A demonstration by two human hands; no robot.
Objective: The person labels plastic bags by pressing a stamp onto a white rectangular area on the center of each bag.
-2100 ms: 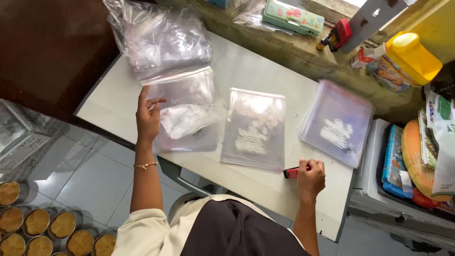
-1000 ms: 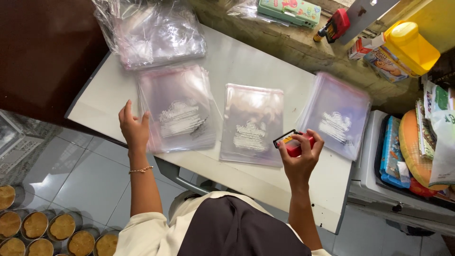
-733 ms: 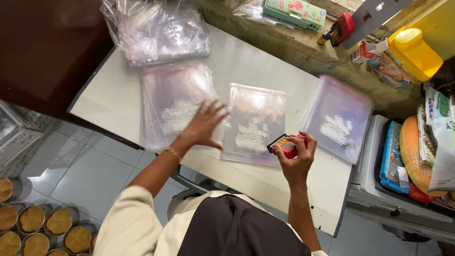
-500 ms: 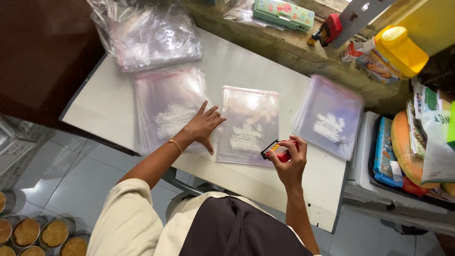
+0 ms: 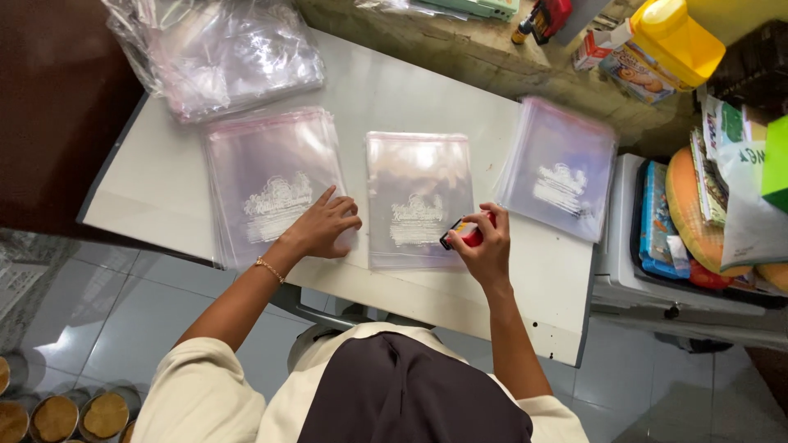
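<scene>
Three stacks of clear plastic bags with white prints lie on a white table (image 5: 394,82). My left hand (image 5: 328,226) rests fingers-down on the lower right corner of the left stack (image 5: 267,180). My right hand (image 5: 484,246) grips a small red and black stamp (image 5: 461,234) and holds it at the lower right of the middle bag (image 5: 417,197). The right stack (image 5: 558,168) lies untouched near the table's right edge.
A loose heap of clear bags (image 5: 222,53) sits at the table's far left. A yellow jug (image 5: 677,41) and small boxes stand on the ledge behind. A crate of packets (image 5: 706,205) is right of the table. Filled round jars (image 5: 74,414) stand on the floor.
My left hand slid from the left stack's outer edge to its inner corner beside the middle bag. My right hand lifted the stamp from the table edge onto the middle bag.
</scene>
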